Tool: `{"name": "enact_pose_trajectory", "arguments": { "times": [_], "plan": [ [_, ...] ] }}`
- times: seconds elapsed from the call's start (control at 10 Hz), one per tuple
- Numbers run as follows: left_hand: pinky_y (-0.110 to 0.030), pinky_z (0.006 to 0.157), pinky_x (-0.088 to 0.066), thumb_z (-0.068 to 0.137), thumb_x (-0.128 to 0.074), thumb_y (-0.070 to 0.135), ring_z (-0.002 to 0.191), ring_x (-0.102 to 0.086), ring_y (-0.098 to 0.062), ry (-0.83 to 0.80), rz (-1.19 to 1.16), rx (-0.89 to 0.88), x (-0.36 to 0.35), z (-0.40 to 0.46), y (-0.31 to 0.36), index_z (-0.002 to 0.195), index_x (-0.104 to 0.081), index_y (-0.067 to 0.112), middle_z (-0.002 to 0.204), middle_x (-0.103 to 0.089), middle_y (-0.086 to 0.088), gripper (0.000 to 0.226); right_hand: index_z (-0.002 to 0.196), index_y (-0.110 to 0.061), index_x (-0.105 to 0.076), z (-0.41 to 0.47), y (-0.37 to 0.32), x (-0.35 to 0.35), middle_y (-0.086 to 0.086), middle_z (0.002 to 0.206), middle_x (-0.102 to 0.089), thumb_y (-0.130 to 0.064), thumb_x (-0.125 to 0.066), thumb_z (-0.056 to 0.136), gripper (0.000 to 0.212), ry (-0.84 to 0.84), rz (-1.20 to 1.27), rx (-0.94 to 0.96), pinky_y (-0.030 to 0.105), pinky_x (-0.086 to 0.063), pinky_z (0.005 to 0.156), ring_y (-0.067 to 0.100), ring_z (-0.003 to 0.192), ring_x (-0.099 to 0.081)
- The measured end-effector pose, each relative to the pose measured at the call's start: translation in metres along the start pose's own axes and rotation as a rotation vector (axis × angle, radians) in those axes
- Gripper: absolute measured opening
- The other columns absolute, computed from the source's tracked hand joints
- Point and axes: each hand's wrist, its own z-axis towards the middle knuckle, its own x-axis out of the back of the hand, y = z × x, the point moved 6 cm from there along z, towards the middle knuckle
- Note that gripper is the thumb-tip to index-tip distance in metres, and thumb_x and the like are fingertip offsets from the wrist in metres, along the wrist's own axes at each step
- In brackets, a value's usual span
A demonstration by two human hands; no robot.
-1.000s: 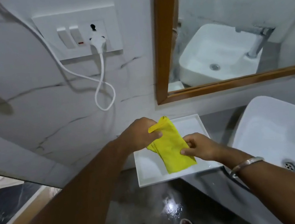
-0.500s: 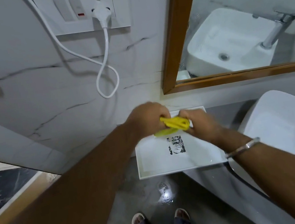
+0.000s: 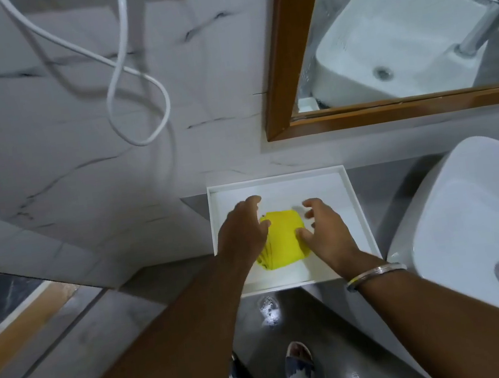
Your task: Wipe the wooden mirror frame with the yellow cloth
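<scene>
The yellow cloth [image 3: 282,235], folded into a small pad, lies in the white tray [image 3: 356,206] on the counter. My left hand [image 3: 243,233] rests at the cloth's left edge with fingers spread. My right hand [image 3: 324,226] sits at its right edge, fingers apart, thumb touching the cloth. Neither hand grips it. The wooden mirror frame [image 3: 282,56] hangs on the wall above and to the right, its lower left corner well above the tray.
A white basin [image 3: 483,220] with a drain stands right of the tray. A looped white cable [image 3: 134,109] hangs on the marble wall at upper left. The mirror reflects the basin and tap. My feet show on the wet grey floor below.
The cloth was folded between both hands above the tray, then set down in it. Both hands have let go and opened beside it. The view tilted downward.
</scene>
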Motion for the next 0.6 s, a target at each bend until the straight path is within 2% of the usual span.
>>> {"name": "enact_pose_trajectory", "arguments": {
  "times": [0.1, 0.2, 0.3, 0.4, 0.5, 0.6],
  "plan": [
    [-0.044, 0.096, -0.045, 0.092, -0.057, 0.027, 0.120, -0.052, -0.030, -0.036, 0.272, -0.142, -0.014, -0.014, -0.002, 0.134, -0.051, 0.024, 0.134, -0.056, -0.003, 0.043, 0.137, -0.020, -0.043, -0.011, -0.020, -0.020, 0.010, 0.142, -0.048, -0.019, -0.056, 0.085, 0.053, -0.088, -0.296, 0.290, 0.040, -0.035, 0.109, 0.031, 0.129, -0.046],
    [-0.045, 0.108, -0.035, 0.100, -0.041, 0.030, 0.136, -0.039, -0.030, -0.255, 0.583, -0.271, -0.047, -0.036, -0.020, 0.145, -0.037, 0.023, 0.150, -0.043, -0.004, 0.045, 0.150, -0.019, -0.026, -0.024, -0.015, -0.051, 0.007, 0.161, -0.022, -0.015, -0.043, 0.093, 0.060, -0.286, -0.562, 0.427, 0.037, -0.020, 0.118, 0.028, 0.146, -0.026],
    [-0.054, 0.118, -0.009, 0.104, -0.035, 0.038, 0.149, -0.015, -0.032, -0.248, 0.697, -0.253, -0.060, -0.037, -0.036, 0.153, -0.018, 0.025, 0.162, -0.020, -0.009, 0.054, 0.153, -0.021, -0.008, -0.018, -0.003, -0.066, 0.007, 0.164, -0.001, -0.014, -0.037, 0.096, 0.064, -0.378, -0.719, 0.369, 0.040, -0.012, 0.121, 0.029, 0.150, -0.010],
    [-0.056, 0.118, 0.002, 0.101, -0.039, 0.045, 0.150, -0.001, -0.035, -0.207, 0.715, -0.235, -0.060, -0.030, -0.040, 0.154, -0.016, 0.028, 0.164, -0.004, -0.016, 0.059, 0.153, -0.021, -0.002, -0.011, -0.001, -0.073, 0.008, 0.163, 0.006, -0.014, -0.037, 0.096, 0.068, -0.404, -0.781, 0.347, 0.042, -0.010, 0.121, 0.031, 0.151, -0.003],
    [-0.057, 0.117, 0.006, 0.097, -0.047, 0.050, 0.149, 0.007, -0.038, -0.214, 0.732, -0.252, -0.045, -0.035, -0.032, 0.154, -0.014, 0.027, 0.163, 0.006, -0.019, 0.070, 0.153, -0.019, 0.000, -0.014, -0.006, -0.070, 0.009, 0.163, 0.007, -0.022, -0.036, 0.098, 0.066, -0.450, -0.814, 0.329, 0.044, -0.008, 0.121, 0.032, 0.150, -0.003],
    [-0.056, 0.117, 0.006, 0.088, -0.056, 0.057, 0.149, 0.007, -0.039, -0.120, 0.728, -0.253, -0.013, -0.038, -0.020, 0.155, -0.006, 0.024, 0.163, 0.008, -0.019, 0.089, 0.153, -0.021, 0.002, -0.022, -0.021, -0.053, 0.010, 0.163, 0.007, -0.039, -0.040, 0.098, 0.072, -0.403, -0.776, 0.350, 0.044, -0.008, 0.121, 0.033, 0.150, -0.002]
  ]
}}
